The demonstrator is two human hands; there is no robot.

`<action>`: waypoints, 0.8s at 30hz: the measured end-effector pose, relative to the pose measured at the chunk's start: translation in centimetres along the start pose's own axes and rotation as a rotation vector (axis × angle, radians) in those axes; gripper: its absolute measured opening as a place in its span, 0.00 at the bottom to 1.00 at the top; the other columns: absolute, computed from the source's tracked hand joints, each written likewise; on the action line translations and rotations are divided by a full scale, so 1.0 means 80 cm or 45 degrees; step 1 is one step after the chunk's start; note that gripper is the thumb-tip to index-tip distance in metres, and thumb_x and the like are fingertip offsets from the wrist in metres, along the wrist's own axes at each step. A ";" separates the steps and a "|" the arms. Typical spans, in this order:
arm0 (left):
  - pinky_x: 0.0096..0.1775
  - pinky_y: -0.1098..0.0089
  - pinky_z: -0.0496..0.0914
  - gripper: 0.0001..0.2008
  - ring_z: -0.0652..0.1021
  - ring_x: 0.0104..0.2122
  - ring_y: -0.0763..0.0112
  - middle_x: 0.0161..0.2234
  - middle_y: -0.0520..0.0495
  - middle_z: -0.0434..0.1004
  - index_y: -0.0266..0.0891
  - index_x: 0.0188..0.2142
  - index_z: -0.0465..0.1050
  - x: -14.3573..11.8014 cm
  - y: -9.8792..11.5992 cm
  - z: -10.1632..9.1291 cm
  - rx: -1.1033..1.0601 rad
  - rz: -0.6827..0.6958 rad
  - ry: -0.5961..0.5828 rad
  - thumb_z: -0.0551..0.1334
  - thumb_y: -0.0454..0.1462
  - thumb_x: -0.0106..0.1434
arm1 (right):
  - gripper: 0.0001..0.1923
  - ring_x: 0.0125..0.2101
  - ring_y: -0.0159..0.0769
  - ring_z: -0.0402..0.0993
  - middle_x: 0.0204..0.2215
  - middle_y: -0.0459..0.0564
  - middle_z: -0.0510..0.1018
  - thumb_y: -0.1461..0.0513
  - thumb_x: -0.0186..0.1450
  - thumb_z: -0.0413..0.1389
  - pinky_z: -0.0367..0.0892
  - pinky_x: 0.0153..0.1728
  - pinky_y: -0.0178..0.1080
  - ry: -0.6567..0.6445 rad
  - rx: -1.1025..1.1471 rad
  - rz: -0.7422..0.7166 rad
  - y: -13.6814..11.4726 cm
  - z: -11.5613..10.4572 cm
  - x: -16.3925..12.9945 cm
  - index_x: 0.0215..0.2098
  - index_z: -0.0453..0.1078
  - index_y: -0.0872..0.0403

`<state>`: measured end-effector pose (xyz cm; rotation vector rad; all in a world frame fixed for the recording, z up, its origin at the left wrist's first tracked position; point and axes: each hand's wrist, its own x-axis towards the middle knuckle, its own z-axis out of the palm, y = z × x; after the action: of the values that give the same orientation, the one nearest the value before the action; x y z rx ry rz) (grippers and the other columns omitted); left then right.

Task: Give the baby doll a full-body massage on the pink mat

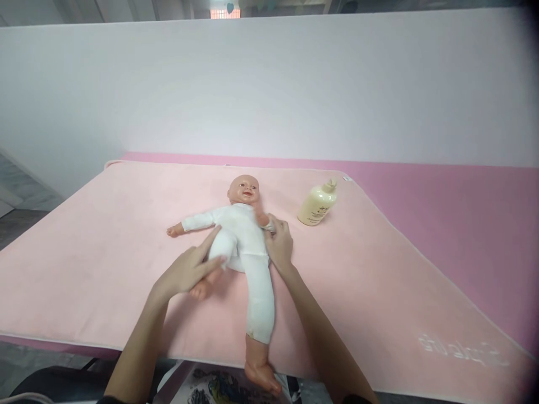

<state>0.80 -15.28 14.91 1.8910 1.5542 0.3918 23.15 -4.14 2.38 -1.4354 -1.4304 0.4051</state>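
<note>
I see a pink blanket (105, 235) spread over the bench (463, 224); its near edge runs along the bottom of the view, its right edge slants off toward the lower right. Lots of bare blanket left of the doll and right of it, w/ a white wall behind the bench.

Only one container: a cream bottle (318, 203), lying tilted on the blanket near the far right corner, cap pointing up-right, well apart from my hands. Can't tell what's in it.

The doll (242, 235) lies on its back mid-blanket, head toward the wall, in a white suit. One leg sticks out past the near blanket edge, bare foot hanging over.

My left hand (189, 269) lies flat on the doll's bent leg, fingers (208, 242) stretched out and apart, not gripping anything; the doll's other bare foot is just under the palm. My right hand (278, 242) is at the doll's side by its arm, fingers curled against the suit; can't tell if they pinch the cloth. Both forearms come in from the bottom edge.
</note>
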 end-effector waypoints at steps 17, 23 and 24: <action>0.31 0.71 0.62 0.36 0.73 0.25 0.66 0.23 0.53 0.71 0.40 0.67 0.41 -0.034 0.000 0.002 0.044 -0.025 -0.047 0.46 0.52 0.65 | 0.19 0.34 0.33 0.70 0.40 0.52 0.72 0.60 0.60 0.51 0.68 0.33 0.35 0.114 0.317 0.086 0.006 0.005 -0.002 0.49 0.67 0.53; 0.32 0.68 0.62 0.37 0.72 0.24 0.63 0.21 0.51 0.70 0.33 0.67 0.39 0.003 -0.002 0.008 -0.046 -0.066 0.133 0.45 0.52 0.66 | 0.21 0.35 0.33 0.70 0.44 0.53 0.71 0.61 0.61 0.50 0.68 0.33 0.35 0.083 0.295 0.060 0.004 0.006 -0.009 0.52 0.66 0.52; 0.32 0.69 0.62 0.37 0.72 0.24 0.64 0.21 0.52 0.70 0.35 0.67 0.39 -0.007 0.001 0.006 -0.040 -0.041 0.107 0.45 0.52 0.66 | 0.20 0.31 0.31 0.70 0.40 0.52 0.72 0.58 0.61 0.51 0.67 0.30 0.34 0.137 0.411 0.138 0.004 0.007 -0.009 0.51 0.65 0.53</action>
<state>1.04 -15.98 14.68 1.8444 1.6219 0.4835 22.73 -4.49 1.55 -1.2542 -1.1450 0.5897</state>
